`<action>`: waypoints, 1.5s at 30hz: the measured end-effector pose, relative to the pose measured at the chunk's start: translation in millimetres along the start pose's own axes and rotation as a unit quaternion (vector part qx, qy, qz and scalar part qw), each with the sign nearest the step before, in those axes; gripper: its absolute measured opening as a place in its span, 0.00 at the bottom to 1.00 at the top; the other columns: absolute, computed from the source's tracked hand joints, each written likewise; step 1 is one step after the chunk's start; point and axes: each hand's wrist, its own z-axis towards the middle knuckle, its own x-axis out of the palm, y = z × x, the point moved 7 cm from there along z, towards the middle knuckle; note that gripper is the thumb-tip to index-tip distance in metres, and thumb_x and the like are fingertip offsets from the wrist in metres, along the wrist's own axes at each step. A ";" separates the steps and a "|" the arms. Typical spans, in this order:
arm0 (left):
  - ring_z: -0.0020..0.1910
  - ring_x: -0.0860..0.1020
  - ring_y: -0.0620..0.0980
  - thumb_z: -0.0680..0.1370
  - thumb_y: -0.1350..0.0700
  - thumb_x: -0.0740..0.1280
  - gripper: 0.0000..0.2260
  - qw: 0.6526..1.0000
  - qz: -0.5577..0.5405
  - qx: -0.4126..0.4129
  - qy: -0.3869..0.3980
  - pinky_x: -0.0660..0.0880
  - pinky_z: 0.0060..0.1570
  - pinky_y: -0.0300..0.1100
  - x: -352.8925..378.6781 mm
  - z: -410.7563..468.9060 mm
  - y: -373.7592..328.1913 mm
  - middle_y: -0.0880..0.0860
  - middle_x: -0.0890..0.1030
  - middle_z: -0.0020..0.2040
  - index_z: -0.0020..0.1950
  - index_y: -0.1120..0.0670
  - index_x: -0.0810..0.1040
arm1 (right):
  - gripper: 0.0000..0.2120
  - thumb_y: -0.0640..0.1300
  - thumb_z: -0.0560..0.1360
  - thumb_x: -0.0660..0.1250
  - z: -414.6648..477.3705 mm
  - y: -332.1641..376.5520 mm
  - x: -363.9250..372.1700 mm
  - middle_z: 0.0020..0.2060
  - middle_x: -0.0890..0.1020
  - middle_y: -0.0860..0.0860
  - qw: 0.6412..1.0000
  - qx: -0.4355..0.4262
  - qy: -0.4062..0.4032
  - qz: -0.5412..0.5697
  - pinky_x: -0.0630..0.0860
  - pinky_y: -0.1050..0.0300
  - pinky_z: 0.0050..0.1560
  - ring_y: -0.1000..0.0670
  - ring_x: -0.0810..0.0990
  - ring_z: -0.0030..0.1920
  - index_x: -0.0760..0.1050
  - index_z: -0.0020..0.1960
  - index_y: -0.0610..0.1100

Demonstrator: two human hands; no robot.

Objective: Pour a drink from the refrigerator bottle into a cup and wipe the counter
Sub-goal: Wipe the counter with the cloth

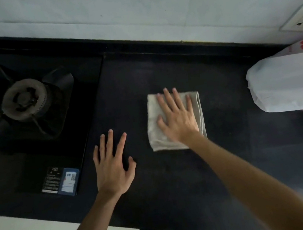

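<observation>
I read what looks like "180" on the black label point(51, 180) of the stove point(2, 165), lower left; the red print on the plastic bag point(288, 84) is illegible.

Single head view, looking steeply down, close over dark counter point(175, 179)

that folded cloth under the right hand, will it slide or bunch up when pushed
The folded cloth looks soft and layered, so it would probably droop and unfold if lifted by one edge. Pressed under the flat right hand, it should slide over the smooth dark counter, though loose edges may bunch. It seems light, not fragile.
</observation>
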 end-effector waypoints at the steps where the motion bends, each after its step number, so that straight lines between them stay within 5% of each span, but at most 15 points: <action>1: 0.81 0.49 0.57 0.74 0.44 0.55 0.32 1.000 0.001 0.002 0.000 0.52 0.77 0.60 0.2 -0.6 -0.6 0.54 0.53 0.82 0.80 0.46 0.59 | 0.33 0.60 0.79 0.47 25.8 -9.4 -5.1 0.80 0.47 0.49 1.000 0.022 0.001 -0.003 0.43 0.34 0.76 0.45 0.41 0.79 0.44 0.81 0.50; 5: 0.81 0.49 0.57 0.75 0.44 0.55 0.32 1.000 0.003 0.001 -0.002 0.51 0.77 0.59 -0.2 -0.6 -0.4 0.54 0.53 0.82 0.80 0.46 0.59 | 0.33 0.58 0.80 0.46 37.4 -10.2 -5.5 0.80 0.48 0.47 0.998 0.048 -0.027 0.005 0.43 0.34 0.76 0.44 0.42 0.79 0.44 0.81 0.48; 11: 0.81 0.47 0.57 0.75 0.45 0.57 0.33 1.000 0.007 -0.001 0.009 0.52 0.77 0.62 3.1 -0.8 0.8 0.55 0.50 0.82 0.81 0.46 0.57 | 0.33 0.57 0.80 0.49 -103.6 55.9 22.0 0.80 0.45 0.48 0.997 -0.071 0.002 0.013 0.43 0.36 0.77 0.46 0.39 0.79 0.43 0.81 0.48; 20: 0.81 0.47 0.56 0.75 0.44 0.55 0.33 1.000 0.013 0.002 0.010 0.51 0.77 0.60 2.5 0.3 -1.4 0.54 0.52 0.82 0.81 0.45 0.57 | 0.34 0.59 0.78 0.46 77.8 28.3 -2.2 0.80 0.47 0.47 1.000 0.013 -0.004 -0.015 0.42 0.33 0.76 0.43 0.42 0.79 0.45 0.81 0.48; 27: 0.81 0.48 0.56 0.74 0.44 0.55 0.33 1.000 -0.009 0.009 0.008 0.52 0.77 0.62 0.4 0.0 -1.0 0.54 0.52 0.82 0.80 0.47 0.58 | 0.33 0.58 0.80 0.51 -110.4 66.5 20.9 0.80 0.45 0.49 0.997 -0.067 0.012 0.040 0.41 0.36 0.76 0.46 0.39 0.79 0.44 0.81 0.49; 30: 0.81 0.48 0.56 0.74 0.44 0.54 0.33 1.000 -0.007 0.005 0.008 0.52 0.77 0.61 -1.0 -0.6 -2.0 0.54 0.53 0.82 0.80 0.47 0.59 | 0.34 0.59 0.79 0.51 -87.9 41.4 20.8 0.80 0.46 0.51 0.996 -0.077 0.030 0.026 0.41 0.38 0.77 0.48 0.39 0.79 0.45 0.81 0.52; 35: 0.81 0.49 0.57 0.75 0.43 0.53 0.32 1.000 -0.010 0.008 0.004 0.52 0.76 0.62 0.3 -0.4 -0.9 0.55 0.54 0.82 0.80 0.47 0.60 | 0.34 0.59 0.77 0.48 -20.6 -68.6 -10.2 0.80 0.49 0.50 0.999 0.052 -0.004 -0.001 0.44 0.37 0.77 0.46 0.43 0.80 0.47 0.81 0.52; 45: 0.81 0.51 0.60 0.75 0.44 0.54 0.32 1.000 0.006 0.012 -0.006 0.54 0.75 0.65 0.9 -0.5 -3.7 0.58 0.55 0.81 0.80 0.50 0.61 | 0.35 0.57 0.76 0.49 -193.7 -129.0 3.7 0.80 0.47 0.50 0.976 0.216 -0.011 0.029 0.47 0.33 0.75 0.47 0.42 0.80 0.46 0.81 0.52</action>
